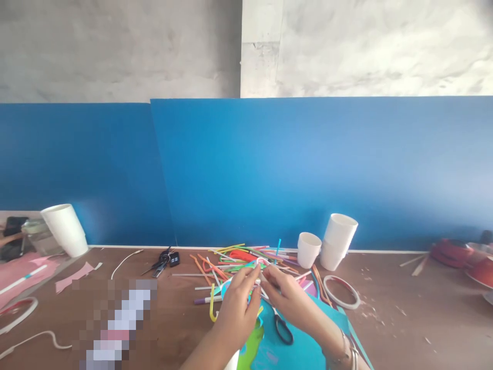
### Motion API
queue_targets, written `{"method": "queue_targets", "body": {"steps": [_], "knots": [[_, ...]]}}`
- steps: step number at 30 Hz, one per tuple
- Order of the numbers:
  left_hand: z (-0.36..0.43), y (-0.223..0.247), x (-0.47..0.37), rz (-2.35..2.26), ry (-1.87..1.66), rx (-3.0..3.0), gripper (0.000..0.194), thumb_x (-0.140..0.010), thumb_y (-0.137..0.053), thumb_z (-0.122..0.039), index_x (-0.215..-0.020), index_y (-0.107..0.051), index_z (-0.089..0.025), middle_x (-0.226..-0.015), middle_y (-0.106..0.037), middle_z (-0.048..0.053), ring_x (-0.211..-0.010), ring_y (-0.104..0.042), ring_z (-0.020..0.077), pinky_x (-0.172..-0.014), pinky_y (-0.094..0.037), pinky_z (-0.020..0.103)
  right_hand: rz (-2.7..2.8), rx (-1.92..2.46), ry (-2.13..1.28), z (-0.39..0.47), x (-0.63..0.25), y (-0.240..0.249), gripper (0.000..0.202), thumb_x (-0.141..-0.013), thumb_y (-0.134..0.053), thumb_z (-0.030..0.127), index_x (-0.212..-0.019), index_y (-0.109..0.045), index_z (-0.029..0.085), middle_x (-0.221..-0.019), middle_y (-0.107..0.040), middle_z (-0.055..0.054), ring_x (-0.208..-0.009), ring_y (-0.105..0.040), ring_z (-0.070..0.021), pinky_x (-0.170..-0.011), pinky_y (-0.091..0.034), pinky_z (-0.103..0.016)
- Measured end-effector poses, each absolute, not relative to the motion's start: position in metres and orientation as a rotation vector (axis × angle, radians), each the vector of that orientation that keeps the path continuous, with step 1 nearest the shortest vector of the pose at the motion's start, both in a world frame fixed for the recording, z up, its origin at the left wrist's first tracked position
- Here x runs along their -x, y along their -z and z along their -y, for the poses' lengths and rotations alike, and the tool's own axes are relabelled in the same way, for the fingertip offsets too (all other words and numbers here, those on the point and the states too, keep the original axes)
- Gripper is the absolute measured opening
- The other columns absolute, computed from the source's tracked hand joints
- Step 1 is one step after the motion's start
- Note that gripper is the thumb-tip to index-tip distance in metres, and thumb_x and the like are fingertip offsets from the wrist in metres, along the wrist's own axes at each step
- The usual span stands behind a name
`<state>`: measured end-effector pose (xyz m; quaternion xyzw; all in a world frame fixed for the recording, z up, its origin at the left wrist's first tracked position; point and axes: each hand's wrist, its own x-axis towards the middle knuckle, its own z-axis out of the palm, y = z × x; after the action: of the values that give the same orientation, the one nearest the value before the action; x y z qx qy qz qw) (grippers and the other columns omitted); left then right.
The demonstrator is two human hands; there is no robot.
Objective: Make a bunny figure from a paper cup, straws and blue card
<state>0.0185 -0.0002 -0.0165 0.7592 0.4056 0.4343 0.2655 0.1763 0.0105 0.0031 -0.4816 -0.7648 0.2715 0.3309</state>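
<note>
My left hand (239, 306) and my right hand (287, 293) meet over the middle of the table, fingertips pinched close together. A small curved pink-and-white strip (263, 261) shows at their fingertips; its exact kind is unclear and my fingers partly cover it. Behind and beneath them spreads a pile of colourful straws and thin strips (241, 255). A pair of dark-handled scissors (284, 330) lies below my right hand on a blue sheet (300, 354). Green paper (252, 347) pokes out beside my left forearm. A yellow bent straw (212, 303) lies left of my left hand.
A single white cup (308, 250) and stacked white cups (339, 241) stand at the back right, near a roll of tape (341, 292). Keys (162, 262) lie left of the pile. More stacked cups (66, 229) lean at far left. A blue panel (308, 169) bounds the table's back.
</note>
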Motion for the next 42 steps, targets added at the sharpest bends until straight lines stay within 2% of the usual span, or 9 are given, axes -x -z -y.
{"method": "queue_targets", "body": {"steps": [6,12,19,26,30,32,36,40,42], "knots": [[-0.006,0.022,-0.021,-1.196,-1.325,-1.925,0.024,-0.087,-0.048,-0.020,-0.103,-0.066,-0.023,-0.108,-0.066,0.007,-0.100,-0.060,0.0204,-0.082,-0.048,0.030,1.988,1.217,-0.747,-0.009,-0.174,-0.004,0.018,-0.094,-0.036,0.030,-0.078,-0.040,0.023,-0.066,-0.049,0.005,-0.060,-0.043,-0.0135,-0.055,-0.030,-0.024],[-0.006,0.021,-0.018,-1.267,-1.402,-1.814,0.014,-0.087,-0.053,-0.026,-0.082,-0.065,-0.021,-0.083,-0.065,0.002,-0.075,-0.059,0.0160,-0.067,-0.045,0.026,2.026,1.211,-0.676,-0.005,-0.167,-0.007,0.019,-0.094,-0.033,0.025,-0.081,-0.046,0.023,-0.068,-0.052,0.003,-0.063,-0.048,-0.0144,-0.058,-0.032,-0.025],[-0.003,0.019,-0.018,-1.203,-1.481,-1.874,0.015,-0.088,-0.051,-0.024,-0.078,-0.062,-0.021,-0.080,-0.063,0.001,-0.075,-0.057,0.0152,-0.069,-0.043,0.026,1.960,1.257,-0.504,-0.006,-0.162,0.001,0.018,-0.087,-0.040,0.022,-0.071,-0.047,0.021,-0.060,-0.048,0.004,-0.059,-0.044,-0.0141,-0.059,-0.031,-0.026],[0.004,0.016,-0.021,-1.088,-1.640,-1.676,0.016,-0.085,-0.056,-0.030,-0.077,-0.064,-0.019,-0.082,-0.064,0.003,-0.079,-0.058,0.0161,-0.068,-0.044,0.025,1.628,1.114,-0.835,-0.005,-0.153,0.003,0.023,-0.087,-0.042,0.035,-0.069,-0.045,0.021,-0.057,-0.044,0.005,-0.054,-0.042,-0.0124,-0.051,-0.035,-0.023],[-0.003,0.005,-0.017,-1.052,-1.443,-1.035,0.025,-0.078,-0.064,-0.043,-0.081,-0.067,-0.017,-0.069,-0.060,0.001,-0.057,-0.050,0.0091,-0.050,-0.037,0.018,1.796,1.460,-0.333,-0.023,-0.178,0.010,0.019,-0.088,-0.041,0.027,-0.077,-0.055,0.020,-0.064,-0.060,-0.001,-0.063,-0.056,-0.0175,-0.062,-0.040,-0.027],[-0.007,0.000,-0.015,-0.907,-1.361,-0.794,0.031,-0.076,-0.066,-0.044,-0.087,-0.069,-0.016,-0.079,-0.063,0.003,-0.058,-0.050,0.0073,-0.047,-0.035,0.016,1.894,1.729,-0.040,-0.034,-0.197,0.020,0.019,-0.086,-0.042,0.018,-0.084,-0.061,0.021,-0.072,-0.066,-0.004,-0.074,-0.062,-0.0217,-0.068,-0.041,-0.030],[-0.010,0.000,-0.015,-0.757,-1.221,-0.601,0.032,-0.077,-0.065,-0.041,-0.095,-0.071,-0.015,-0.107,-0.063,0.009,-0.061,-0.051,0.0062,-0.046,-0.035,0.016,1.832,1.893,0.028,-0.046,-0.222,0.037,0.026,-0.071,-0.048,0.000,-0.074,-0.067,0.017,-0.077,-0.069,-0.014,-0.084,-0.064,-0.0289,-0.076,-0.040,-0.038],[-0.010,0.003,-0.017,-0.800,-1.167,-0.588,0.033,-0.083,-0.055,-0.041,-0.097,-0.071,-0.015,-0.109,-0.062,0.008,-0.059,-0.049,0.0064,-0.044,-0.034,0.017,1.859,1.733,-0.064,-0.043,-0.208,0.030,0.019,-0.082,-0.049,0.016,-0.080,-0.068,0.018,-0.091,-0.068,-0.012,-0.091,-0.062,-0.0270,-0.078,-0.043,-0.037],[-0.009,0.004,-0.018,-0.804,-1.160,-0.609,0.035,-0.085,-0.052,-0.042,-0.100,-0.071,-0.015,-0.107,-0.063,0.008,-0.060,-0.049,0.0074,-0.047,-0.036,0.017,1.799,1.380,-0.414,-0.038,-0.193,0.019,0.023,-0.087,-0.048,0.032,-0.082,-0.066,0.019,-0.089,-0.068,-0.007,-0.087,-0.061,-0.0220,-0.075,-0.045,-0.032]]}}
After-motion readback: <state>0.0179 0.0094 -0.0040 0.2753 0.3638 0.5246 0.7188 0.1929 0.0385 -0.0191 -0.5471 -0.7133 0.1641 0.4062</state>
